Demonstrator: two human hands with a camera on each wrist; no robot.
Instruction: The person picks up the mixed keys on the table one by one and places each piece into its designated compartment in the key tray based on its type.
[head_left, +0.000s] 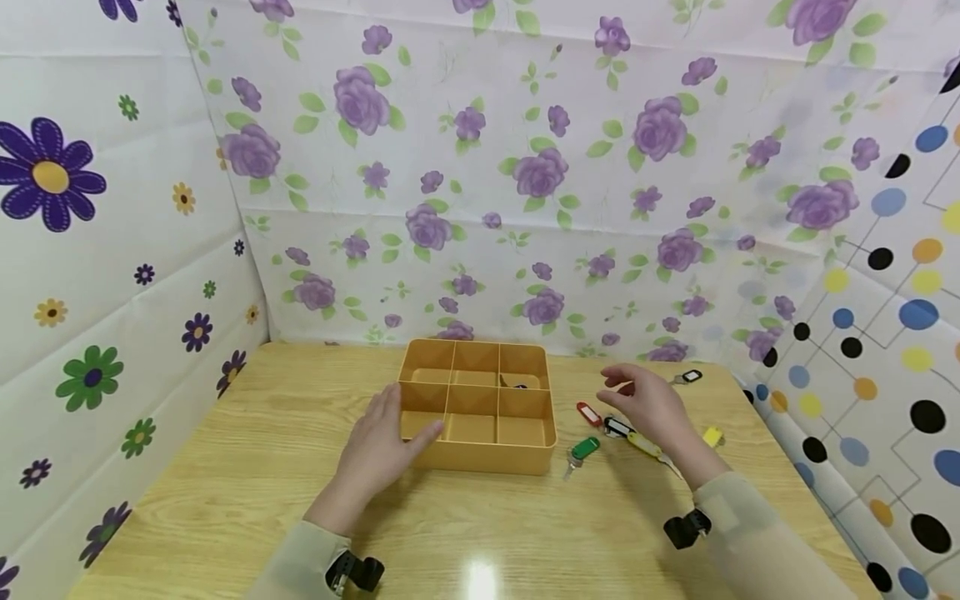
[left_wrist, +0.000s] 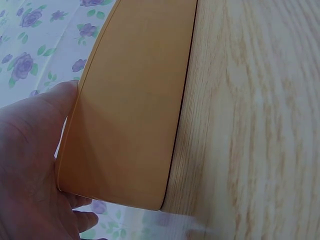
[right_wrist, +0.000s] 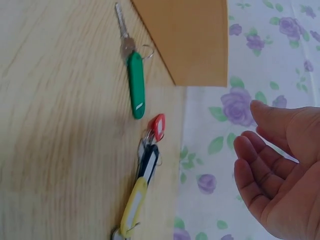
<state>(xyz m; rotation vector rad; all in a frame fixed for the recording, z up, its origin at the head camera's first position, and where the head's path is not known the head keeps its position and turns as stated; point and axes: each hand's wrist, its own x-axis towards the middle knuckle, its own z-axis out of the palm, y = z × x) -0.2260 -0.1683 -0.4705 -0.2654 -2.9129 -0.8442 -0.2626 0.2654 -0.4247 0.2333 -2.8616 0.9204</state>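
Observation:
An orange box (head_left: 487, 458) with several compartments stands on the wooden table. My left hand (head_left: 378, 442) rests against its front left corner, fingers straight along the left side and thumb at the front rim. In the back right compartment lies a small dark item (head_left: 517, 386), mostly hidden by the divider. My right hand (head_left: 648, 404) hovers over the tagged keys to the right of the box, its fingers loosely bent and nothing between them. Below it are a red key tag (head_left: 588, 413), a black key tag (head_left: 617, 427) and a yellow key tag (head_left: 643, 444). A key with a green tag (head_left: 585, 448) lies nearer the box.
Another yellow key tag (head_left: 712, 436) lies beyond the right wrist. Farther back is a key with a black tag (head_left: 691, 377). Patterned cloth (head_left: 487, 167) hangs behind the table (head_left: 450, 533) and on both sides.

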